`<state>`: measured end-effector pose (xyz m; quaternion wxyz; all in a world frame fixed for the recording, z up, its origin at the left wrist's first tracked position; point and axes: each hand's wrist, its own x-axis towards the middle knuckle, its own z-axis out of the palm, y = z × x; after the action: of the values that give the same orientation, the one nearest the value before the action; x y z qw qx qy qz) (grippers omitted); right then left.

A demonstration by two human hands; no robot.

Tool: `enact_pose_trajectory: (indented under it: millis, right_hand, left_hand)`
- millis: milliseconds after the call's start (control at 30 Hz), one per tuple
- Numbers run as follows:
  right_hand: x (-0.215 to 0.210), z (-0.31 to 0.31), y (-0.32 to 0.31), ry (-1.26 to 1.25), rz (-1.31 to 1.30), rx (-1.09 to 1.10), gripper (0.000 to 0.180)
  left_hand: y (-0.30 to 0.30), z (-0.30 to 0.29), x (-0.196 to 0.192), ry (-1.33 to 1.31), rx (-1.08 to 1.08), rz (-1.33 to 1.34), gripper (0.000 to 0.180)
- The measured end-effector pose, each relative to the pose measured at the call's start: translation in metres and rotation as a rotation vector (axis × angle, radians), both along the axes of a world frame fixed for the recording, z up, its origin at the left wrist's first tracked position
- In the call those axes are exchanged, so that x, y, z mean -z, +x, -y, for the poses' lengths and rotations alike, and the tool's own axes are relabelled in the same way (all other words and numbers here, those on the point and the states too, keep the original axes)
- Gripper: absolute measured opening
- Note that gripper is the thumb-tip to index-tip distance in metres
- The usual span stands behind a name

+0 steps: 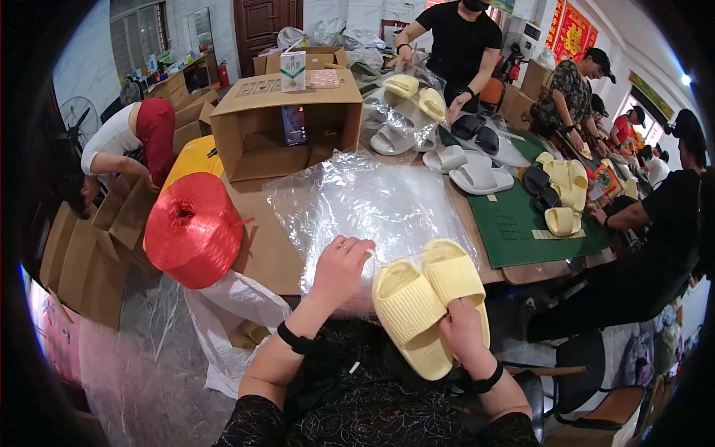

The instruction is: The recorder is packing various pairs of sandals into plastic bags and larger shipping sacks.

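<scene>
— Nearest: pair of yellow slippers [430,302], stacked side by side, heels toward the lap, gripped at the heel end by the right hand [463,331], fingers wrapped underneath, thumb on top.
— And the left hand [339,270]?
— Flat on the clear plastic bags [369,201], fingers pressed together and curled at the edge.
— Feel?
— Probably light, soft foam, springy; bags slippery, thin. Best held across the heels.
— Room?
— Table edge [514,274] close; red twine spool [194,229] left, cardboard box [287,123] beyond.
</scene>
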<state>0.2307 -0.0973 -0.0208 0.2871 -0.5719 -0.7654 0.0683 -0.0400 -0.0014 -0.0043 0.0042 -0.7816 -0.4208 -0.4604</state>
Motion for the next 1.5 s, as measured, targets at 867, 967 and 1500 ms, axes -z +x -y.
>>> enact_pose_trajectory:
  millis: [867, 967, 1500]
  right_hand:
    - [0.002, -0.006, 0.005, -0.016, 0.006, -0.085, 0.017]
    - [0.006, -0.005, 0.002, 0.02, -0.027, -0.103, 0.017]
    - [0.003, 0.001, -0.002, -0.063, -0.025, -0.013, 0.02]
  left_hand:
    - [0.035, -0.02, 0.014, -0.168, 0.298, 0.09, 0.009]
    - [0.038, -0.015, 0.003, -0.305, 0.263, 0.174, 0.017]
    - [0.041, 0.002, -0.004, -0.201, 0.18, -0.103, 0.038]
